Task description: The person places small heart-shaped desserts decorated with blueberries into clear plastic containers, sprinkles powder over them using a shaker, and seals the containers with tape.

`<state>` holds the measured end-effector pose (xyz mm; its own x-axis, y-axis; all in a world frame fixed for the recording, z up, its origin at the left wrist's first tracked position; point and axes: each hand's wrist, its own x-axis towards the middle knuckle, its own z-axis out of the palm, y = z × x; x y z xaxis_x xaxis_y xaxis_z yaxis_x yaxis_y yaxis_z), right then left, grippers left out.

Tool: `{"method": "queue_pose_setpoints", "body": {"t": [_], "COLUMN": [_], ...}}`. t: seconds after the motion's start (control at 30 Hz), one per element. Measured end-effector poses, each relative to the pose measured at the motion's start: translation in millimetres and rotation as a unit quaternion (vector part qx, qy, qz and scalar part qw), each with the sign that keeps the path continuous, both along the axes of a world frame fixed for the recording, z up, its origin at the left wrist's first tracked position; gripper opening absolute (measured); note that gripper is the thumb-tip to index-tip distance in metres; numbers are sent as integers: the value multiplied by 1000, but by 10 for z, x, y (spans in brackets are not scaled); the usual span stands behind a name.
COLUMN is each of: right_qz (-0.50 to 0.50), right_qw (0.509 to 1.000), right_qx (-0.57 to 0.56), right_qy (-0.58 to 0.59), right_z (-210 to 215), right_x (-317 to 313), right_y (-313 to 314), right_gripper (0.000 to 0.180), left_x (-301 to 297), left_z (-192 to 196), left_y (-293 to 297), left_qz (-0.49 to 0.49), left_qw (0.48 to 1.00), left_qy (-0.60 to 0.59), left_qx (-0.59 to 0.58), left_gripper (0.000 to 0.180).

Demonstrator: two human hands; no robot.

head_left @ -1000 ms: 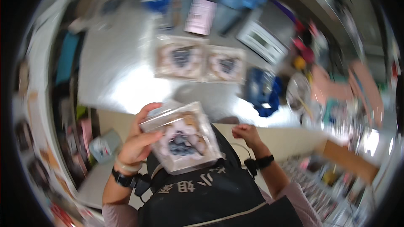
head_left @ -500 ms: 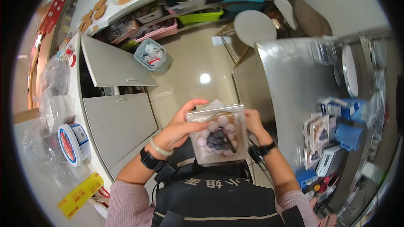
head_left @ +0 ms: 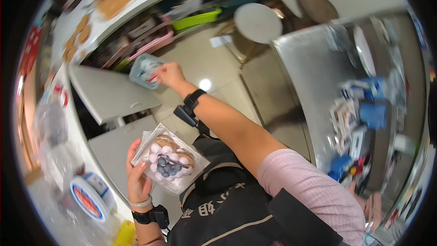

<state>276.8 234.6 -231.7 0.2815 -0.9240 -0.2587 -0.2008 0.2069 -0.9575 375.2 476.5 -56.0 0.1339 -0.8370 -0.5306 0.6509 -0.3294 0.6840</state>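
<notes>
My left hand grips the edge of a clear plastic package, tilted in front of my body. Inside it lies a cream dessert with pale pink-white round blobs, a heap of blueberries and a brown biscuit-like base. My right arm is stretched across to the left, and my right hand is closed over the near right side of a pale blue waste bin filled with crumpled wrappers. Whatever its fingers hold, if anything, is too blurred to make out.
An open cabinet door stands near the bin. On the left counter are a round white tub and crumpled clear plastic. A round stool stands beyond the floor. To the right is a steel worktop with similar packages.
My right hand has left the package and swung far left to the bin. My left hand has drawn the package left and turned it. The whole view has shifted and rotated.
</notes>
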Motion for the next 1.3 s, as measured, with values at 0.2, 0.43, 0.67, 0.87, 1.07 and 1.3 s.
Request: {"method": "queue_pose_setpoints", "body": {"t": [0.2, 0.43, 0.67, 0.87, 1.07, 1.3], "right_qz": [-208, -621, -696, -691, -771, -791], "right_qw": [974, 639, 637, 688, 620, 593], "right_qx": [-86, -173, 70, 210, 126, 39], "right_qy": [35, 419, 323, 68, -74, -147], "right_z": [249, 2094, 2205, 2283, 2227, 1961], "right_x": [-2622, -5106, -5900, -5975, -5887, -5674], "right_y": [1329, 4145, 5421, 5052, 5076, 5252], "right_gripper": [18, 11, 26, 33, 41, 37], "left_x": [-828, -2160, -3671, -4406, -4786, -4909], "left_z": [172, 1210, 1765, 1770, 1751, 1890], "left_y": [-543, -515, -472, -505, -769, -959], "left_qz": [-222, -440, -616, -710, -775, -823], "left_qw": [974, 897, 786, 702, 620, 565], "left_qy": [20, -28, -23, -35, -95, -62], "left_qx": [-51, -21, -42, -35, -69, -23], "left_gripper": [69, 77, 80, 75, 73, 80]}}
